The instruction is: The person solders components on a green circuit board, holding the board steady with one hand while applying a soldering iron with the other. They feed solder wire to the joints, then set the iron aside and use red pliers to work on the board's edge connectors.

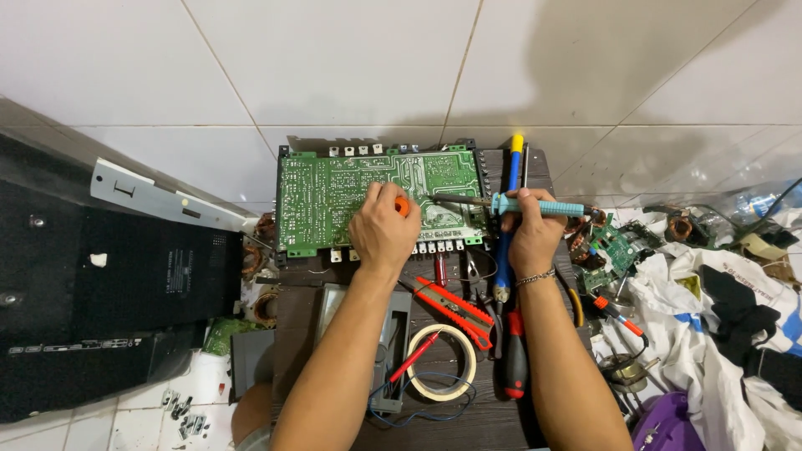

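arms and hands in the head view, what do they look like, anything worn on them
Both forearms are bare, with no sleeves showing up to the bottom edge of the picture. Neither the left hand nor the right hand wears a glove. The right wrist carries a thin silver-coloured chain bracelet. The left wrist is bare: no watch or band. No rings can be made out on either hand.

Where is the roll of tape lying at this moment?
In the head view, the roll of tape lies flat on the dark wooden table, between the person's forearms, just below the red utility knife.
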